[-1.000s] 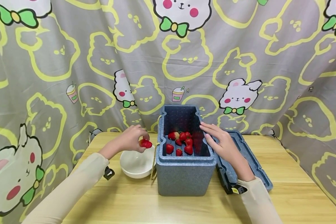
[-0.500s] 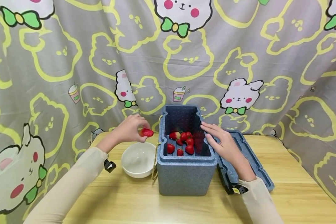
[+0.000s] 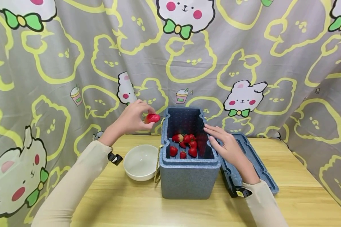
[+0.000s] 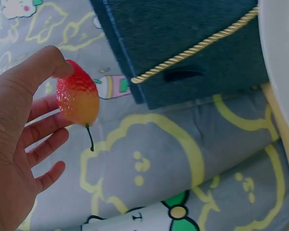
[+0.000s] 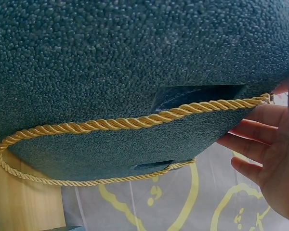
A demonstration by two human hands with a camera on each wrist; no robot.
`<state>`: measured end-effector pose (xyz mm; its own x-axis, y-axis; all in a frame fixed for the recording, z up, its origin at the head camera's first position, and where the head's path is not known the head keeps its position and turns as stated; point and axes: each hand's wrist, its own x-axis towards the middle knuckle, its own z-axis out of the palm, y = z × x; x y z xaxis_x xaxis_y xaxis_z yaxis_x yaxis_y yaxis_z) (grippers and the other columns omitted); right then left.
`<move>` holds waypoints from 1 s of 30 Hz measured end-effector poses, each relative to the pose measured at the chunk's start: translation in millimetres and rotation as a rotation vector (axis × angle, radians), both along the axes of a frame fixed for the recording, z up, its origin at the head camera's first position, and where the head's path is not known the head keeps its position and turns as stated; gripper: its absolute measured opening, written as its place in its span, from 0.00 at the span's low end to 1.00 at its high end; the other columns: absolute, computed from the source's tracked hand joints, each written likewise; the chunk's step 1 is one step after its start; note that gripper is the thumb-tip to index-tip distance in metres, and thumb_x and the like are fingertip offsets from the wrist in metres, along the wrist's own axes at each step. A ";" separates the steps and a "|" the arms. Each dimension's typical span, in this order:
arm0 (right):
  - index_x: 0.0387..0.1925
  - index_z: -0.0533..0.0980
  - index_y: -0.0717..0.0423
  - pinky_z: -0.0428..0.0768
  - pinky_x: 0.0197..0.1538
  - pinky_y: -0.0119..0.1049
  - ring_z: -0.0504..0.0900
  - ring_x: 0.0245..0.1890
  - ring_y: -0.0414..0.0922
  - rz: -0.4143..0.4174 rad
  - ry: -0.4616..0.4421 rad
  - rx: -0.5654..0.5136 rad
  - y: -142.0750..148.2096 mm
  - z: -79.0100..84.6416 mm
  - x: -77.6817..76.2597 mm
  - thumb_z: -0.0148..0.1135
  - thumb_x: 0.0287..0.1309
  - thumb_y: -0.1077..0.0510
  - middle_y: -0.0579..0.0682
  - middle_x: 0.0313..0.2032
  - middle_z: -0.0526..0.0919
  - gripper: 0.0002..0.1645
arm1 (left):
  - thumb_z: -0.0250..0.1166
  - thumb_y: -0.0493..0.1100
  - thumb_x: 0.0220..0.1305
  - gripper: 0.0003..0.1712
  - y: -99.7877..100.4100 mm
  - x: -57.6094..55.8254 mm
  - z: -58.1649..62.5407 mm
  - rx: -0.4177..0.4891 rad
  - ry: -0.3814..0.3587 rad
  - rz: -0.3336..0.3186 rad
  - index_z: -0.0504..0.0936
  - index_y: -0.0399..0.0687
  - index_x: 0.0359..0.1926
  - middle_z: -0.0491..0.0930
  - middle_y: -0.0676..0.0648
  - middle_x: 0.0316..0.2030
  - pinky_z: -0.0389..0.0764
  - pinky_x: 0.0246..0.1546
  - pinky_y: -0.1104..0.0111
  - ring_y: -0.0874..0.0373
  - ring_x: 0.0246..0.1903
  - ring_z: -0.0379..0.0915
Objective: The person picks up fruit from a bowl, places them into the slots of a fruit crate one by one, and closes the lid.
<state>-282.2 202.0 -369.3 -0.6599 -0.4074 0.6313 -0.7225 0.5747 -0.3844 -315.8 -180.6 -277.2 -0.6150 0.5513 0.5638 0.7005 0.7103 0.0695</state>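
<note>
My left hand pinches a strawberry between thumb and fingers, above and left of the blue-grey foam box. In the left wrist view the strawberry is red at the tip, yellowish below, with a thin dark stem. Several more strawberries lie on the ribbed floor of the box. My right hand rests on the box's right rim, fingers extended. From the right wrist the fingers show beside the box's side wall. Below my left hand stands a white bowl, with nothing visible inside it.
The box's lid lies on the wooden table to the right, partly under my right arm. Gold rope hangs along the box's sides. A patterned grey curtain closes off the back.
My left hand has risen from over the bowl, moving up and slightly right with the strawberry toward the box's left rim. The right hand keeps its place on the rim.
</note>
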 end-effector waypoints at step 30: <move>0.64 0.78 0.55 0.61 0.77 0.43 0.75 0.68 0.53 0.006 0.006 -0.004 0.9 -0.2 -0.2 0.58 0.70 0.60 0.52 0.67 0.78 0.23 | 0.75 0.47 0.54 0.17 55.2 -7.3 26.6 0.088 0.151 -0.136 0.87 0.46 0.43 0.86 0.48 0.40 0.70 0.52 0.53 0.51 0.44 0.72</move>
<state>-282.3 202.9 -369.5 -0.6539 -0.4087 0.6368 -0.7281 0.5686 -0.3828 -323.1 -125.4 -250.6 -0.4429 0.5684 0.6934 0.7967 0.6042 0.0137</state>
